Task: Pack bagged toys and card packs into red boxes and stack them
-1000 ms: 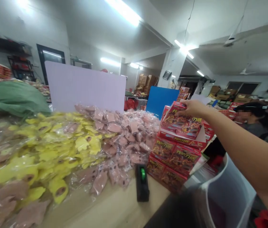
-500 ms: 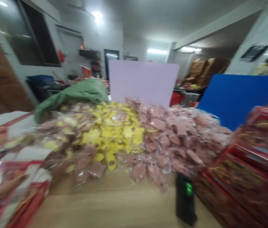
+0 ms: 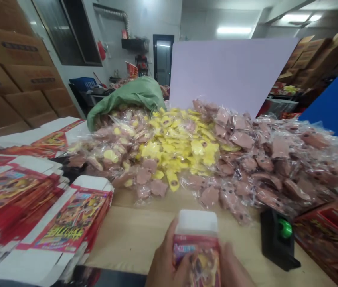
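A small red printed carton with a white top flap stands tilted in front of me, low in the middle. My left hand is closed around its left side, thumb across the printed front. Against the carton's right side lies my right hand, somewhat blurred, its fingers partly hidden behind the carton. Beyond the hands lies a heap of yellow star-like pieces in clear wrap. Brownish-pink wrapped pieces are piled beside them.
Stacks of flat red cartons lie on the left of the wooden table. A black tape dispenser with green tape stands at right, beside filled red boxes. Behind are a green sack and a lilac board.
The view has turned left and down. A hand that was over the flat cartons at the left edge is gone from there; both my hands are now at a carton in the middle.
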`<state>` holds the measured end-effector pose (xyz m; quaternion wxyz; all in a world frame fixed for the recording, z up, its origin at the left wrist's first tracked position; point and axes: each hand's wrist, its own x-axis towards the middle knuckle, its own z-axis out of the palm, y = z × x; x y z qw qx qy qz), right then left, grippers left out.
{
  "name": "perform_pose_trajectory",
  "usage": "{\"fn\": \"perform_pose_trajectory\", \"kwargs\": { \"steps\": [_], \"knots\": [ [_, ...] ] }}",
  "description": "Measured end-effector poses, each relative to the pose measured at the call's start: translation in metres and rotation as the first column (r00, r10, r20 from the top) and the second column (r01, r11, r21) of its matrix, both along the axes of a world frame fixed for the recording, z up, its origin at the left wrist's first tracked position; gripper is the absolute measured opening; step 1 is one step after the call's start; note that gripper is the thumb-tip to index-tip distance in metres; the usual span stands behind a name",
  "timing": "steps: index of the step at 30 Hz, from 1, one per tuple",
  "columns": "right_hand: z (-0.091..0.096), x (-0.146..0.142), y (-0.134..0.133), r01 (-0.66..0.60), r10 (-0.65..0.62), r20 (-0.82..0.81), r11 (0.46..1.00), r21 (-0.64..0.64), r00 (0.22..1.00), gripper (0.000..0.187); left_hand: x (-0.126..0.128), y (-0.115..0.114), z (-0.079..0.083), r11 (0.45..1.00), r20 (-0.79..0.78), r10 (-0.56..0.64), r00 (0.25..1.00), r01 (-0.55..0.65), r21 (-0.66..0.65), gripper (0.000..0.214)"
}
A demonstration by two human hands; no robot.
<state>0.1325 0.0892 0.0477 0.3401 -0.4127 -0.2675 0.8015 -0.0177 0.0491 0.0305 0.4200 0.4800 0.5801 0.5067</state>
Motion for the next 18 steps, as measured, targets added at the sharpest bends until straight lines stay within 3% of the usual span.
{"fn": "perform_pose_trajectory", "kwargs": {
  "steps": [2, 4, 6, 9, 11, 13, 15, 18],
  "knots": [
    [0.009, -0.002, 0.002, -0.03, 0.021, -0.071, 0.993, -0.118, 0.997, 0.061, -0.008, -0.012, 0.0, 0.997, -0.121, -0.033, 0.992, 0.04, 0.06, 0.047],
    [0.017, -0.001, 0.002, -0.126, 0.107, -0.098, 0.969, -0.211, 0.989, 0.051, -0.01, -0.017, 0.002, 0.982, -0.221, -0.118, 0.968, 0.147, 0.122, 0.029],
    [0.021, 0.003, 0.002, -0.218, 0.206, -0.075, 0.952, -0.216, 0.976, 0.035, -0.01, -0.017, 0.003, 0.965, -0.288, -0.206, 0.935, 0.243, 0.098, 0.015],
    [0.024, 0.014, 0.004, -0.317, 0.312, 0.102, 0.948, 0.029, 0.945, 0.026, -0.003, -0.012, -0.005, 0.962, -0.236, -0.271, 0.933, 0.27, -0.037, 0.006],
    [0.029, 0.021, 0.006, -0.469, 0.404, 0.27, 0.847, 0.251, 0.874, 0.033, 0.004, -0.011, -0.013, 0.962, -0.185, -0.273, 0.944, 0.263, -0.078, 0.006],
    [0.036, 0.027, 0.008, -0.618, 0.455, 0.446, 0.704, 0.351, 0.771, 0.037, 0.013, -0.012, -0.02, 0.97, -0.179, -0.235, 0.955, 0.22, -0.1, 0.016],
    [0.039, 0.032, 0.007, -0.657, 0.367, 0.592, 0.638, 0.402, 0.718, 0.039, 0.021, -0.015, -0.022, 0.983, -0.185, -0.157, 0.97, 0.137, -0.119, 0.037],
    [0.036, 0.039, 0.0, -0.654, 0.206, 0.705, 0.607, 0.452, 0.679, 0.038, 0.029, -0.019, -0.016, 0.984, -0.194, -0.151, 0.969, 0.13, -0.119, 0.056]
  ]
}}
